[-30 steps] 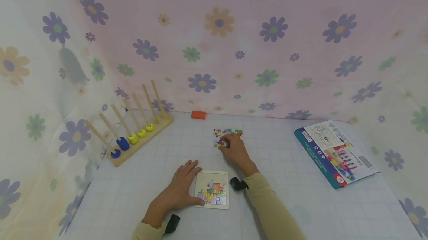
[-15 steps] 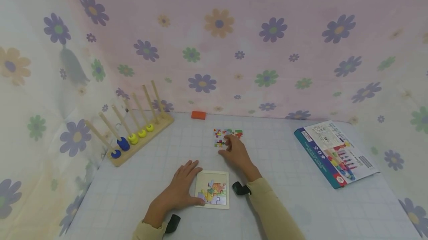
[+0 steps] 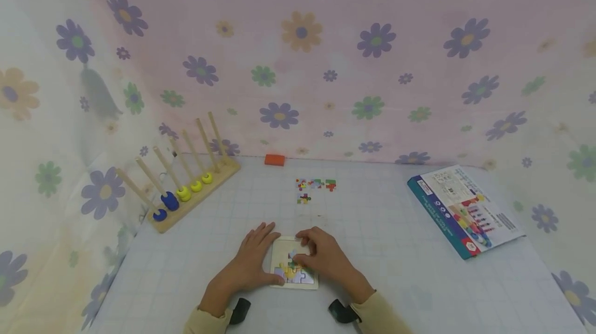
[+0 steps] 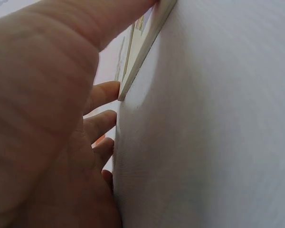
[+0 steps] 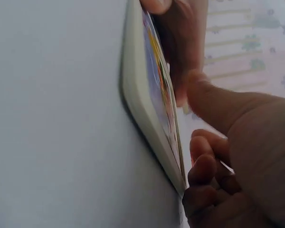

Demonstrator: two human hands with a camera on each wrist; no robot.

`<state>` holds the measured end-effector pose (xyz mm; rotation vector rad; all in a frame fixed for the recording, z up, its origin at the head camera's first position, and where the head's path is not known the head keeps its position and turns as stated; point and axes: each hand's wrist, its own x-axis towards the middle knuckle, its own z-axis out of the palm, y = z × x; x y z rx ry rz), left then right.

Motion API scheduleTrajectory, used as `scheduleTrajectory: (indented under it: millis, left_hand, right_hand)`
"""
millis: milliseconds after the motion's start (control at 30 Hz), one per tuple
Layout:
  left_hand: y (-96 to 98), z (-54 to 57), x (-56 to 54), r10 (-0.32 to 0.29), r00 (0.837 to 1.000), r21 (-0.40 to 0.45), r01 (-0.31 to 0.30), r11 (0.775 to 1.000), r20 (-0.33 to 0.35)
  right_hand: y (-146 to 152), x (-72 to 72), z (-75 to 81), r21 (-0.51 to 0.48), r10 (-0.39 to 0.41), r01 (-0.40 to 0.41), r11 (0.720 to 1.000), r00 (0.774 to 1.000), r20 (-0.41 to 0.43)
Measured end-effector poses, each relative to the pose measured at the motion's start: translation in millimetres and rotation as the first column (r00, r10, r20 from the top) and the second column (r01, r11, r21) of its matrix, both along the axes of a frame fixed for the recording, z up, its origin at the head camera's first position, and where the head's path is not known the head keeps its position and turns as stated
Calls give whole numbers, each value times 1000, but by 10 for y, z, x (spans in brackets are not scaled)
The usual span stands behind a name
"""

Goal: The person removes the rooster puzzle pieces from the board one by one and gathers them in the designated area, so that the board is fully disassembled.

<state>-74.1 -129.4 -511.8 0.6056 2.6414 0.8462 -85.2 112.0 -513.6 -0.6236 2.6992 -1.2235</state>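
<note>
Steadying the frame point(image 3: 302, 286), seemingly, the left hand point(image 3: 251, 264) sets thumb and fingers wide; the right hand point(image 3: 328, 258) bends its fingers above, grasp impossible to tell.

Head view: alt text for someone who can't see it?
The left hand rests at the left edge of a partly filled puzzle tray, the right hand over its right side. Four loose pieces lie beyond, between a bead rack and a box.

We are noting a plain khaki left sleeve point(image 3: 205, 322) and a matching right sleeve point(image 3: 384, 317); a black left camera point(image 3: 240, 312) and black right camera point(image 3: 342, 312), both round-cornered, are sitting beside the cuffs point(image 3: 364, 301).
</note>
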Motion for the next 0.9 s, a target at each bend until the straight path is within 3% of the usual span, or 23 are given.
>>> scheduleTrajectory:
  millis: [233, 500, 900]
  left_hand:
    - [7, -37, -24, -3, 1000, -11, 3, 1000, -6]
    - [0, -39, -24, 7, 1000, -9, -7, 1000, 4]
    - [13, -53, -18, 13, 1000, -16, -13, 1000, -17]
  right_hand:
    - [-11, 127, 13, 76, 24, -30, 997, 997, 72]
    - [-31, 139, 12, 126, 42, -51, 991, 996, 72]
    - [-86, 132, 166, 160, 71, -85, 984, 993, 93]
